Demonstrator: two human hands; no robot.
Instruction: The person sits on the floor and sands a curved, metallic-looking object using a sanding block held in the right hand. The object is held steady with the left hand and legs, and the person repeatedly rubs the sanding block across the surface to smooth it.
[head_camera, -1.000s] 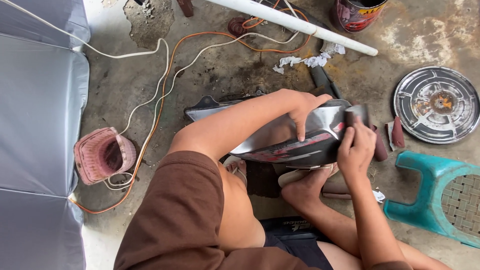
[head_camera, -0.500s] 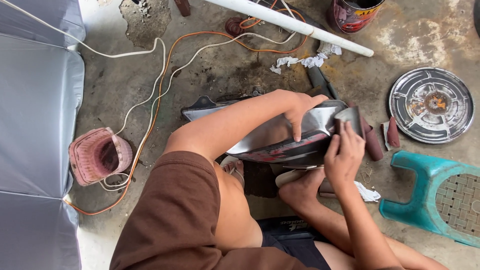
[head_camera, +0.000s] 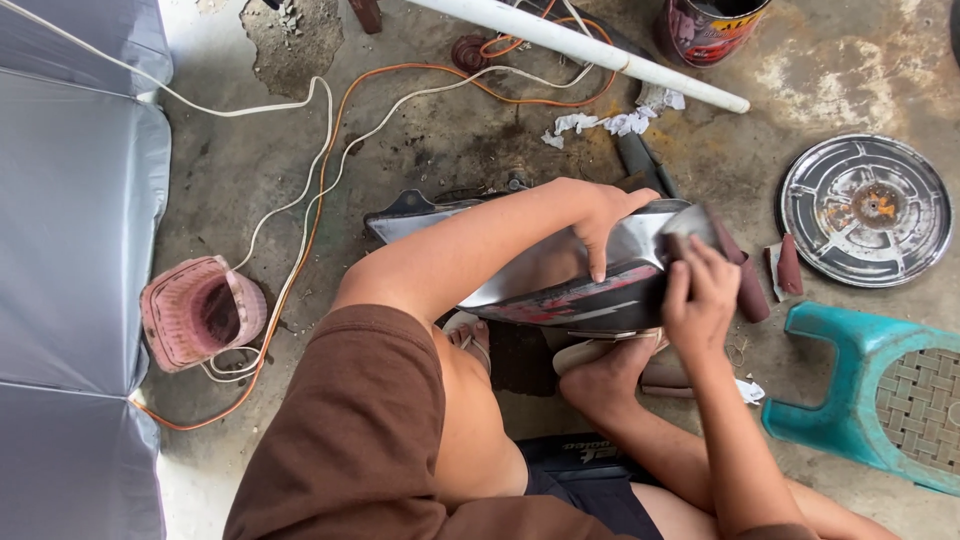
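While the curved grey-and-red plastic body panel (head_camera: 560, 285) lies across the person's feet on the concrete floor (head_camera: 420, 150), the left hand (head_camera: 600, 215) presses it with spread fingers; the right hand (head_camera: 697, 290) pinches folded brown sandpaper (head_camera: 672, 245), mostly hidden.

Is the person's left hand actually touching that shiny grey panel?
Touching. The head view shows the left hand pressed flat on the grey panel, its fingers draped over the upper edge with no gap.
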